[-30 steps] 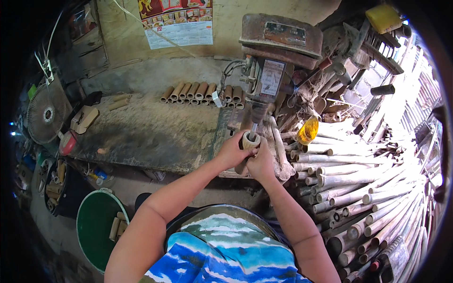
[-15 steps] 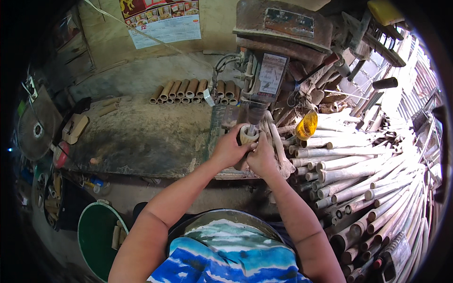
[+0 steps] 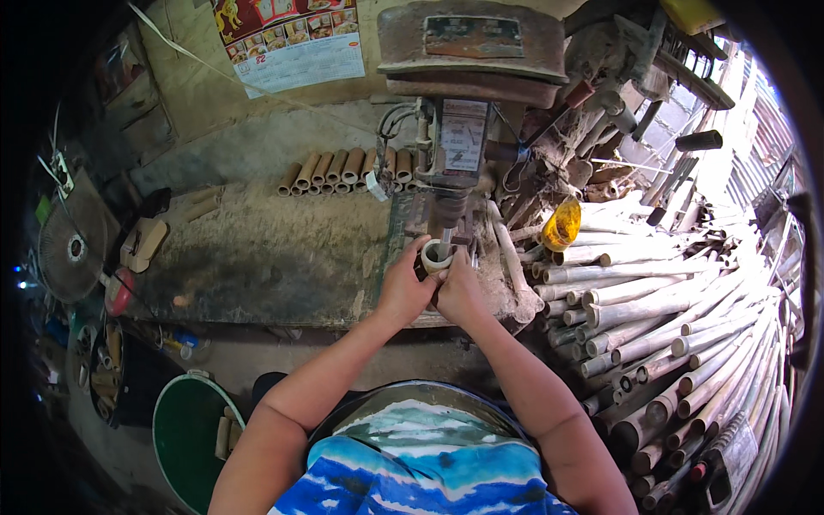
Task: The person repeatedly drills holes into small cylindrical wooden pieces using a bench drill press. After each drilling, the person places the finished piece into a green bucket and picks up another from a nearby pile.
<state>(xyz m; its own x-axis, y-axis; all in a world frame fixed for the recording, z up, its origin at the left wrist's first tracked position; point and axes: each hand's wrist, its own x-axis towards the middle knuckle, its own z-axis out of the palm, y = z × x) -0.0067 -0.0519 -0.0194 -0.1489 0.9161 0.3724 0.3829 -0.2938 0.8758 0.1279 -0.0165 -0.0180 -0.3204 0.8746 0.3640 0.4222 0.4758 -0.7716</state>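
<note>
A short bamboo tube (image 3: 437, 265) stands roughly upright between my hands, its pale open end facing up. My left hand (image 3: 406, 287) wraps round its left side, the thumb toward the front. My right hand (image 3: 460, 293) grips it from the right with curled fingers. Right above, the spindle of a drill press (image 3: 472, 73) carries a metal bit (image 3: 447, 237), whose lower end reaches the back right of the tube's opening. Whether it touches the inner wall I cannot tell. My hands hide the tube's lower part.
Cut bamboo tubes (image 3: 343, 168) are stacked at the back of the worktable (image 3: 257, 266). Long bamboo poles (image 3: 652, 300) fill the right side, with a yellow cup (image 3: 561, 226) beside them. A green bucket (image 3: 176, 429) and a fan (image 3: 75, 249) stand at left.
The view has shifted slightly, moving the drill press left in the picture. The tube sits a little nearer to me relative to the bit. Both hands keep their grip.
</note>
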